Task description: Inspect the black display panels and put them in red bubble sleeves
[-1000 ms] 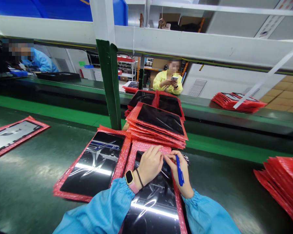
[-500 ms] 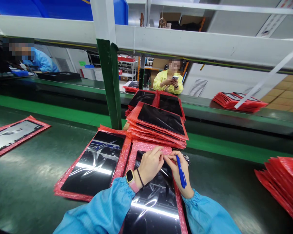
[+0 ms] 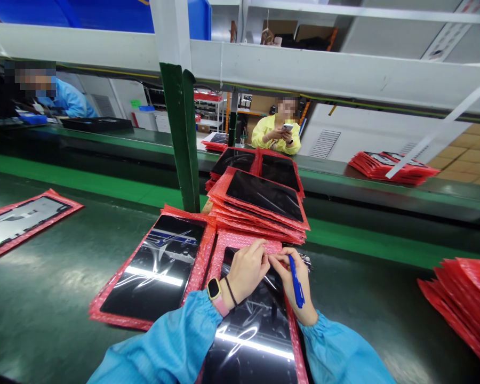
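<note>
In front of me a black glossy screen panel (image 3: 252,346) with clear film lies on a red bubble-wrap bag (image 3: 217,256). Over its far end, my left hand (image 3: 248,269) is closed, fingertips pinched together; what they hold is hidden. Close against it, my right hand (image 3: 294,277) has a blue pen (image 3: 296,282) tucked in it, while its thumb and finger meet the left fingertips. A small patterned item (image 3: 305,261) shows partly behind the right hand. To the left rests a second film-covered black panel (image 3: 156,272) on red bubble wrap.
Beyond my hands stands a stack of red-wrapped panels (image 3: 264,200). A green post (image 3: 182,138) rises behind the left panel. Red bags (image 3: 464,304) are piled at right, and a silver-backed panel (image 3: 24,218) lies far left. Two people (image 3: 278,130) are across the bench.
</note>
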A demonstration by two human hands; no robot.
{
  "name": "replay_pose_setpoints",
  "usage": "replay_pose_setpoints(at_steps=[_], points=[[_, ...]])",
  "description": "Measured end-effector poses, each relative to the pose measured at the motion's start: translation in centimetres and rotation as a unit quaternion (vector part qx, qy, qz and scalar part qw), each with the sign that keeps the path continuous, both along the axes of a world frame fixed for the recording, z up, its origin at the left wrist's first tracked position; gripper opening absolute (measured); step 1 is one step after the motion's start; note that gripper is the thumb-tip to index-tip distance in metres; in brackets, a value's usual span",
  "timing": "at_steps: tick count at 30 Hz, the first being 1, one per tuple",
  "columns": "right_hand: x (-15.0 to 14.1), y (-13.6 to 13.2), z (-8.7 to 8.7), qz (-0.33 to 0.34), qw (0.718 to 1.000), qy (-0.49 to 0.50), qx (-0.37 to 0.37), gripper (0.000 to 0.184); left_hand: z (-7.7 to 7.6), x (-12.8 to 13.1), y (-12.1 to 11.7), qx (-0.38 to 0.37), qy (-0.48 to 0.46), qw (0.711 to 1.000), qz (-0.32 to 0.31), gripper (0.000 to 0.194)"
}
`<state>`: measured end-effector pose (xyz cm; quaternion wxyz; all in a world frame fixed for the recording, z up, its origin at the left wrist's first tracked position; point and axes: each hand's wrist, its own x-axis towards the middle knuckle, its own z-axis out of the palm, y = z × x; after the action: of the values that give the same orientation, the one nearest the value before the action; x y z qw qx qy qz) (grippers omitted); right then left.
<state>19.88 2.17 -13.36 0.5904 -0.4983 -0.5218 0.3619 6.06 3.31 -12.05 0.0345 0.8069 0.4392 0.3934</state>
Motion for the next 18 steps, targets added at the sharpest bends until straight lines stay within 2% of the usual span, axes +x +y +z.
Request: replay_pose_setpoints(at_steps=[18], points=[[0.22,0.13,-0.28,-0.008,1.0,0.02,0.0,0.035,0.42,-0.22,0.01,-0.015,-0.001,0.999,0.037,0.012]])
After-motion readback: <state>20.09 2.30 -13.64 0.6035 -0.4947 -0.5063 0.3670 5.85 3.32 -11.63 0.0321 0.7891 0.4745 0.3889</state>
